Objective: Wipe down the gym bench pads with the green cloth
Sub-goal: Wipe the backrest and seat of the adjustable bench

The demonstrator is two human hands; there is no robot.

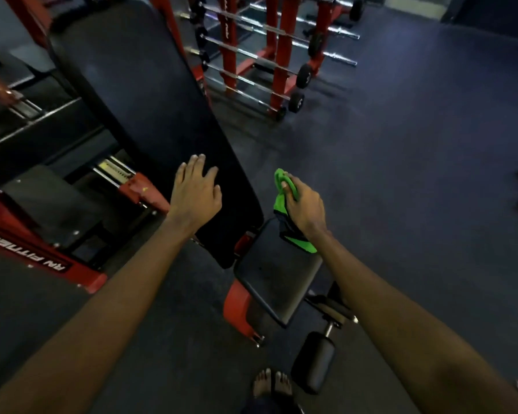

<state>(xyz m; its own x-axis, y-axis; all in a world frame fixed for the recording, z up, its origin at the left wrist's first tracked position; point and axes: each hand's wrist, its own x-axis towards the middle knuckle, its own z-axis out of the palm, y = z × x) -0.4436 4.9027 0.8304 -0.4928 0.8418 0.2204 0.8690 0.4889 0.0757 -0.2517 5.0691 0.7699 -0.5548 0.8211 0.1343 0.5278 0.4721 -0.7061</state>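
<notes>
Two hands out over the bench, one with the cloth.
Your left hand [195, 195] lies flat, fingers spread, on the long back pad [144, 121]; your right hand [304, 208] grips the bunched green cloth [281, 204] above the seat pad [277, 282].

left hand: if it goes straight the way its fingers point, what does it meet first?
Most likely the inclined back pad: the left hand lies spread over its lower end, fingers pointing up along it. Depth is unclear, so it may already touch.
</notes>
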